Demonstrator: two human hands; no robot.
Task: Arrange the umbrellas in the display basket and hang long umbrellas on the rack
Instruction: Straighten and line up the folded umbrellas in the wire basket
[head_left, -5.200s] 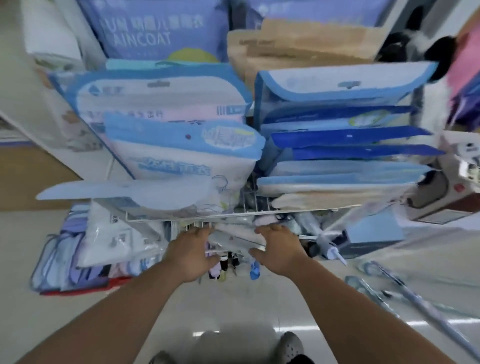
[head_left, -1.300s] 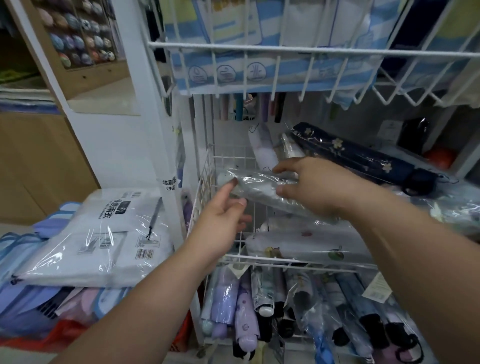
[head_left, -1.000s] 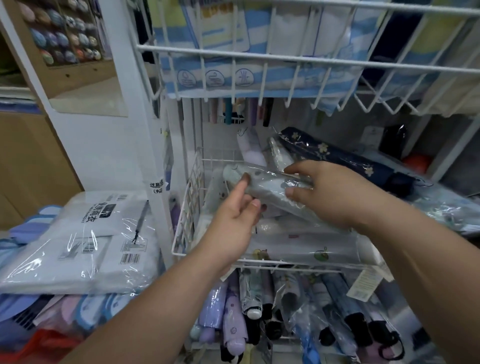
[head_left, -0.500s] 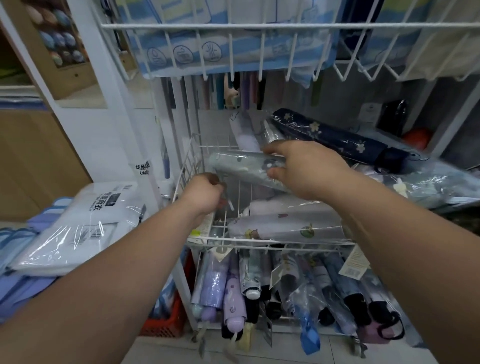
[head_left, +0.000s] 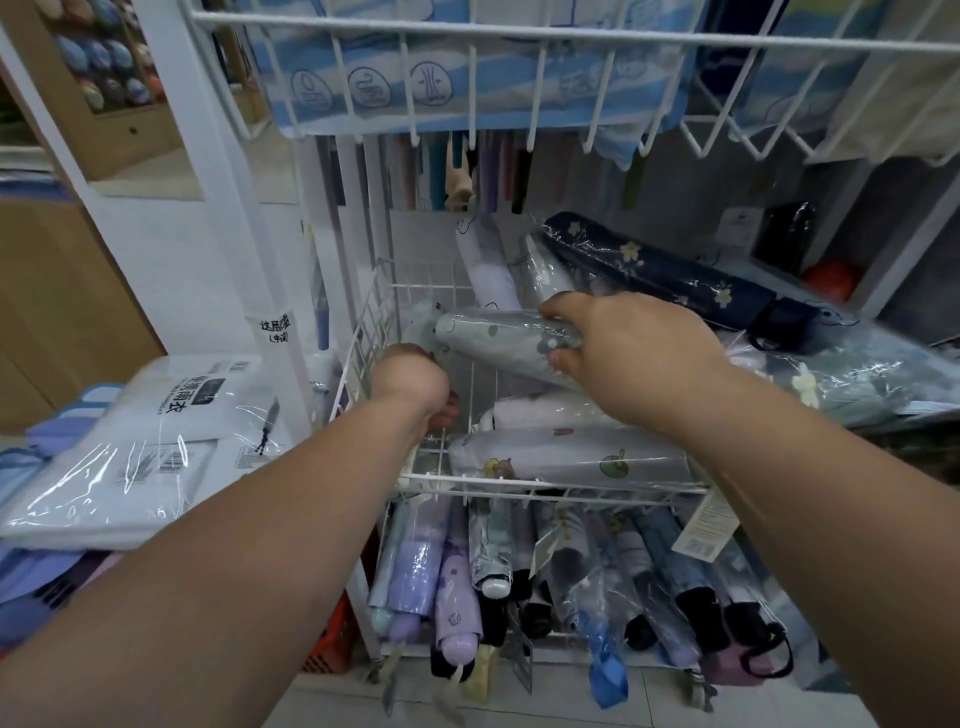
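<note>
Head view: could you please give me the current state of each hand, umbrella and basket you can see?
Right hand: closed around the pale green umbrella.
Pale green umbrella: wrapped, held level above the middle basket.
Left hand: fist inside the basket; what it holds is hidden.
Middle basket: part filled.
White umbrella: wrapped, lying flat in it.
Navy umbrella: folded, lying slanted behind.
Lower umbrellas: folded, packed side by side.

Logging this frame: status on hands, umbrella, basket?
Right hand gripping wrapped pale green umbrella above middle wire basket. Left hand curled inside basket's left end, contents hidden. White umbrellas already occupy the front.
</note>
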